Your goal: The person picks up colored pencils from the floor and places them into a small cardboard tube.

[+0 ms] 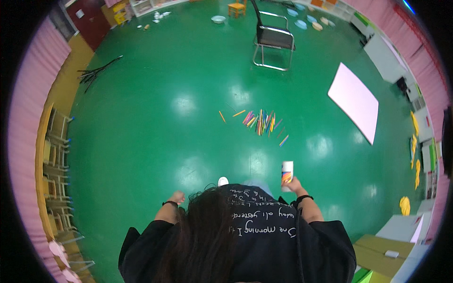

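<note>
My right hand (pixel 295 184) is wrapped round a white cylindrical canister (pixel 287 170) with an orange and yellow pattern, held upright at my right side. On the green floor ahead lies a loose heap of colored pencils (pixel 260 123). A few of them have strayed from the heap, among them an orange pencil (pixel 239 113) on its left and a purple one (pixel 284 140) to the right. My left hand (pixel 177 197) hangs by my left side, its fingers curled in, with nothing visible in it. Both wrists have dark bands, and the canister is well apart from the pencils.
A black chair (pixel 275 37) with metal legs stands beyond the pencils. To the right lies a large pale pink board (pixel 355 101). Dark branches (pixel 98 72) rest at the far left. Stacked small chairs (pixel 56 160) line the left wall; basins (pixel 300 24) sit at the back.
</note>
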`<state>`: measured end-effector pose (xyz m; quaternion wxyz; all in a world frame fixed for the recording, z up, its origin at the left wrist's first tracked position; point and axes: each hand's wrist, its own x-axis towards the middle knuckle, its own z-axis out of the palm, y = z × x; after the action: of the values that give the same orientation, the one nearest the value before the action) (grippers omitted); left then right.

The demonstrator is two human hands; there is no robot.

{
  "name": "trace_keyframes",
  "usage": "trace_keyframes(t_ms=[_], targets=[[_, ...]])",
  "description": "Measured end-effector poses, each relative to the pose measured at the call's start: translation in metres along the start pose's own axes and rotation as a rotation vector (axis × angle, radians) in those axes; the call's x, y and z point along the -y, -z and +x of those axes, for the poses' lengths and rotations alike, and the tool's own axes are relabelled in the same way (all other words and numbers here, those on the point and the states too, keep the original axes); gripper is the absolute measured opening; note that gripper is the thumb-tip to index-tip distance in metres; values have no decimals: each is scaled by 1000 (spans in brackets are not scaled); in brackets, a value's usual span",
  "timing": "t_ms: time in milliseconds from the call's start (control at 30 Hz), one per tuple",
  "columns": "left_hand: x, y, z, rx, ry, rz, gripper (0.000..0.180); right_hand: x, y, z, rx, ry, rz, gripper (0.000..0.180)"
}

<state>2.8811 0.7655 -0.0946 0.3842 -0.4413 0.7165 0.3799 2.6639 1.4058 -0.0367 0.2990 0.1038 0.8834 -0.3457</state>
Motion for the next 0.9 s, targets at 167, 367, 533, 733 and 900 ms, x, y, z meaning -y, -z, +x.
trace_keyframes(t_ms=[167,367,533,733,900], targets=[[-125,39,44,28,-317,286,28,21,46,29,53,-237,201,81],[-342,1,3,-105,-379,131,27,-56,84,94,108,-451,373,67],[-456,-25,30,-11,-391,377,26,-34,176,159,73,-396,490,61],[-640,-58,57,-21,-557,375,33,-36,283,262,-129,-309,353,84],[-738,-86,76,6,-774,275,33,-33,312,307,-274,-338,356,89]])
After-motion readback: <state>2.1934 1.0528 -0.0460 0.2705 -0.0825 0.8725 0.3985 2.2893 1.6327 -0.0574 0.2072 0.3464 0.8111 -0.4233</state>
